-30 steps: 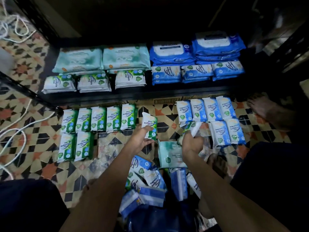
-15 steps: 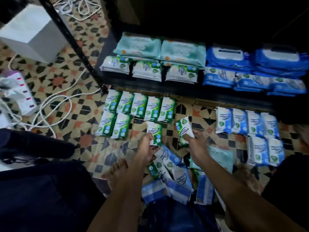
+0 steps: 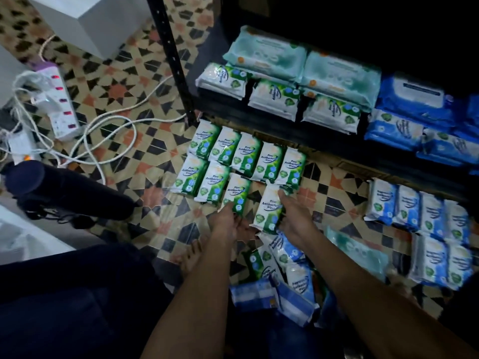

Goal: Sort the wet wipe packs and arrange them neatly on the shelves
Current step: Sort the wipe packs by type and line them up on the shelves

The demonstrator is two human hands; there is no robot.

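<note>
Left hand (image 3: 228, 224) sets a green pack (image 3: 237, 194) down; right hand (image 3: 295, 221) grips another green pack (image 3: 269, 209). Shelf (image 3: 285, 136) partly stocked; mixed pile (image 3: 282, 270) near remains unsorted.

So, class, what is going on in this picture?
A person sits on a patterned tiled floor sorting wet wipe packs in front of a dark shelf. The left hand sets one green pack into the second green row, while the right hand places another green pack beside it. Blue packs lie grouped to the right; a mixed pile waits near the person.
</note>
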